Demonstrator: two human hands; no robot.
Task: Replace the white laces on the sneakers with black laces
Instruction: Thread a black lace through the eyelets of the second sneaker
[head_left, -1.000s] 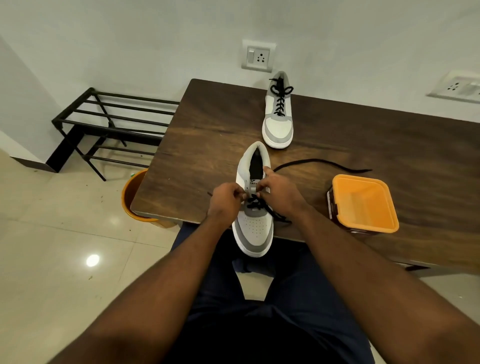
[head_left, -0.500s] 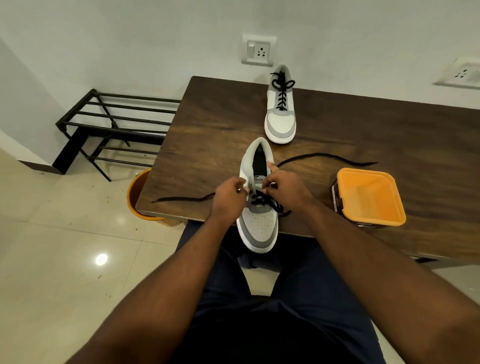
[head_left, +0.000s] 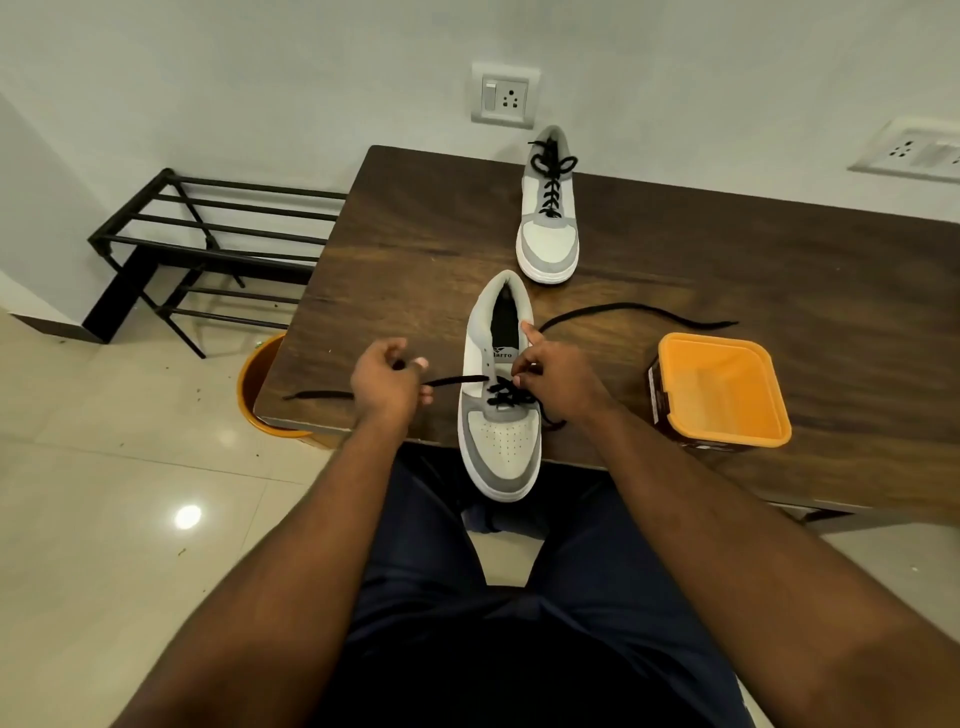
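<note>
Head view: half a second ago the left hand (head_left: 385, 382) sat tight against the near sneaker (head_left: 501, 387); it has since drawn out toward the left edge of the bench (head_left: 415, 218), and a run of black lace (head_left: 457, 381) now stretches from an eyelet on the shoe's left side to that hand. Its fingers are curled round the lace, pinching it, and the free tail trails on past the hand to lie along the bench's near-left corner. The right hand (head_left: 558, 376) has stayed at the shoe, its fingers (head_left: 519, 371) bunched at the right-hand eyelets, apparently pinching the lace there, though the exact contact is too small to be sure; one finger points up along the collar. The other half of the lace runs from behind that hand in a loose curve toward the right, above the orange tub (head_left: 722, 395).

The near sneaker stands at the bench's near edge, toe overhanging toward the person's lap. Only its lower eyelets are crossed in black; the upper ones look unthreaded. The far sneaker (head_left: 549, 208), near the back edge, is fully laced in black and tied with a bow.

Judging by this, a fresh pass has just been pulled through and the slack is being taken up; the second shoe seems roughly half done. No white laces are visible.
</note>
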